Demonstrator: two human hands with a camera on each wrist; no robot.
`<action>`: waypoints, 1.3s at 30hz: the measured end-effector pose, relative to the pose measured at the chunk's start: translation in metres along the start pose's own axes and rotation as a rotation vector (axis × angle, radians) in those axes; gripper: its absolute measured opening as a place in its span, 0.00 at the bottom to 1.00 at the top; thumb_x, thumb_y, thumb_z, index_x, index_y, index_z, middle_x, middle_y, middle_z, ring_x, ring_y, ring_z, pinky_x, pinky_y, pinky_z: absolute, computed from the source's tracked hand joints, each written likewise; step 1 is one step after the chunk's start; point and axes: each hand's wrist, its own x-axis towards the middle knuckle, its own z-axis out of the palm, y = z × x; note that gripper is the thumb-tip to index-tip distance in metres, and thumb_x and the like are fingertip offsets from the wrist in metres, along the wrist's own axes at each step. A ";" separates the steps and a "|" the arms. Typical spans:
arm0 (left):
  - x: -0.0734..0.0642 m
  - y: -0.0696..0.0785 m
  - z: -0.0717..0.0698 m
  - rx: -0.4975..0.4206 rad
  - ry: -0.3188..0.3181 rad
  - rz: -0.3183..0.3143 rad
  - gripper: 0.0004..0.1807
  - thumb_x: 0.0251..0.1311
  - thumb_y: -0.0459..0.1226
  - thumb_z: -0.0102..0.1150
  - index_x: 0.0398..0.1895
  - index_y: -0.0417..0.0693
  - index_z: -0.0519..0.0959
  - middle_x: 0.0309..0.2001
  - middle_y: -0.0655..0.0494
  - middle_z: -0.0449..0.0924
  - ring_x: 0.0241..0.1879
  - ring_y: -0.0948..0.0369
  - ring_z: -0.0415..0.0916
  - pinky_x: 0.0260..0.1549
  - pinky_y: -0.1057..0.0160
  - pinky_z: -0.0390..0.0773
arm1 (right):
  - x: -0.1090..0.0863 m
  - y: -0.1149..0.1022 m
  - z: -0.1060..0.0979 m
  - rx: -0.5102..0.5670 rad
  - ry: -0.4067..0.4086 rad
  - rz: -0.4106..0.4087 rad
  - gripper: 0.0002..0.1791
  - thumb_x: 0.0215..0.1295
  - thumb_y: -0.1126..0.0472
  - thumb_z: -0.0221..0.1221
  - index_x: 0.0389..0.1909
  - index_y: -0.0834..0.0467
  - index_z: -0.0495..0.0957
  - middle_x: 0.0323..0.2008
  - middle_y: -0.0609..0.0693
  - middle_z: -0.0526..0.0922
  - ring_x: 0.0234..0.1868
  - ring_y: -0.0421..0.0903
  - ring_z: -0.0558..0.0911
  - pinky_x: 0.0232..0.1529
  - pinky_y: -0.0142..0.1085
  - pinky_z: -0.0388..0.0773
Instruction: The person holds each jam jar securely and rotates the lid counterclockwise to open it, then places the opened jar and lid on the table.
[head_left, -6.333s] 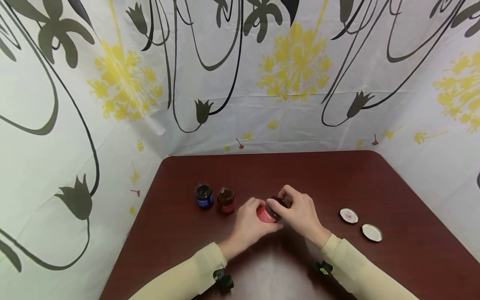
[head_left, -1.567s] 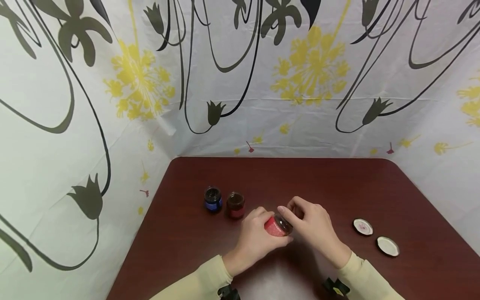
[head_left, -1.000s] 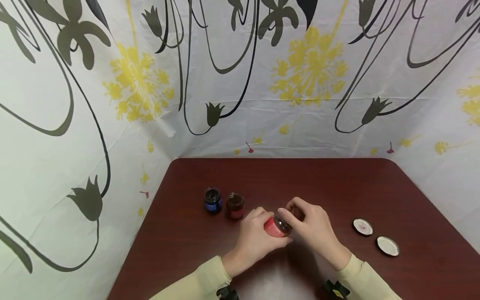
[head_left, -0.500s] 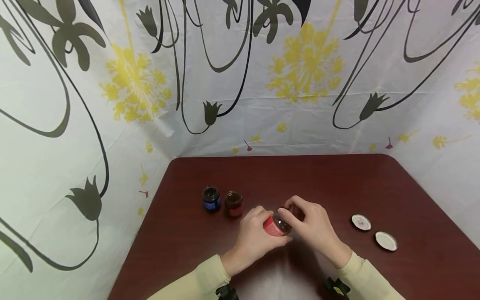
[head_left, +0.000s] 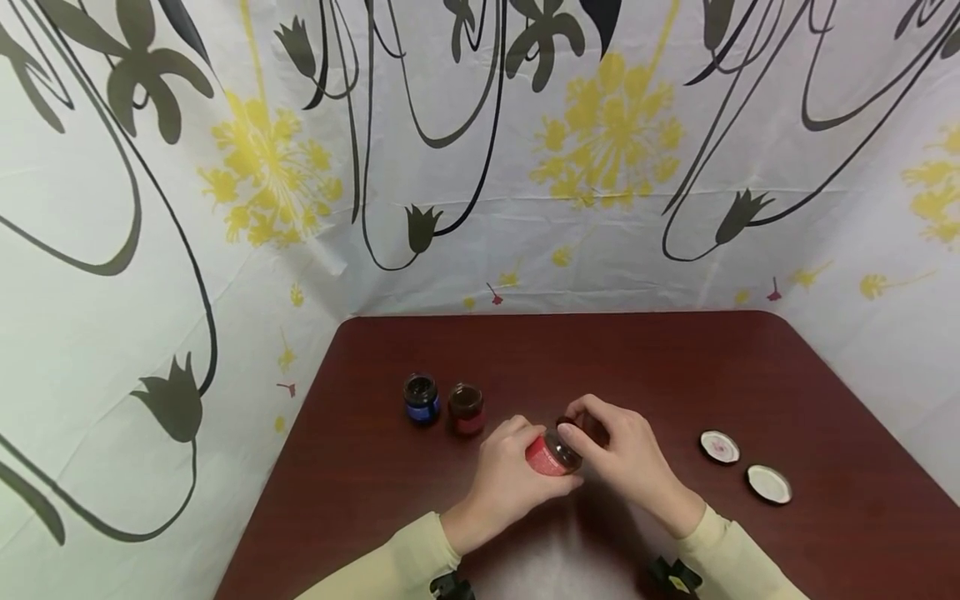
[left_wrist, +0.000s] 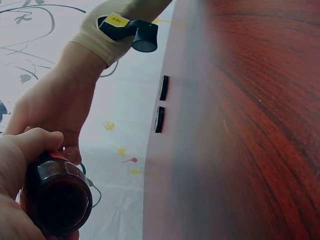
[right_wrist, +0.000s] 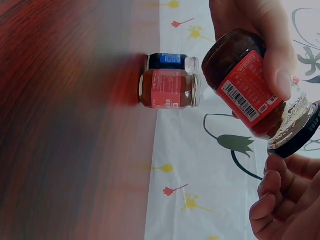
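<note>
A glass jar with a red label and dark contents lies tilted in my left hand, whose thumb and fingers wrap round it. At its mouth, my right hand pinches a dark lid, largely hidden by the fingers. The right wrist view shows the lid at the end of the jar's clear neck; whether it is loose there I cannot tell. From the left wrist, the jar's round end faces the camera. Further left stand a red-labelled jar and a blue-labelled jar, both lidless.
Two lids lie on the right side of the dark red table, pale insides up. A patterned white cloth hangs behind and beside the table.
Since the oldest frame, my right hand has drawn right, off the jar's top, baring its glass neck. Over the last second both hands have barely moved; slightly more of the lid's edge shows.
</note>
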 end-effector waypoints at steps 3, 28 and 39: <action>-0.001 0.000 -0.001 -0.006 -0.001 -0.006 0.26 0.35 0.58 0.83 0.34 0.57 0.84 0.30 0.70 0.72 0.32 0.71 0.69 0.27 0.79 0.69 | 0.000 0.001 0.000 0.009 -0.009 -0.021 0.06 0.67 0.48 0.65 0.41 0.37 0.77 0.24 0.34 0.75 0.24 0.34 0.73 0.26 0.31 0.69; -0.004 -0.001 -0.001 -0.072 -0.077 -0.115 0.26 0.38 0.58 0.81 0.37 0.57 0.84 0.32 0.72 0.72 0.32 0.73 0.69 0.25 0.77 0.70 | 0.002 0.004 -0.006 -0.144 0.058 0.058 0.05 0.72 0.45 0.59 0.37 0.35 0.82 0.19 0.29 0.73 0.20 0.35 0.71 0.25 0.35 0.67; -0.005 0.000 0.001 -0.047 -0.099 -0.126 0.25 0.37 0.57 0.82 0.36 0.57 0.84 0.31 0.72 0.71 0.32 0.73 0.69 0.25 0.77 0.70 | 0.002 -0.004 -0.002 -0.173 0.004 0.201 0.16 0.69 0.34 0.56 0.24 0.35 0.78 0.10 0.35 0.66 0.16 0.38 0.67 0.19 0.36 0.63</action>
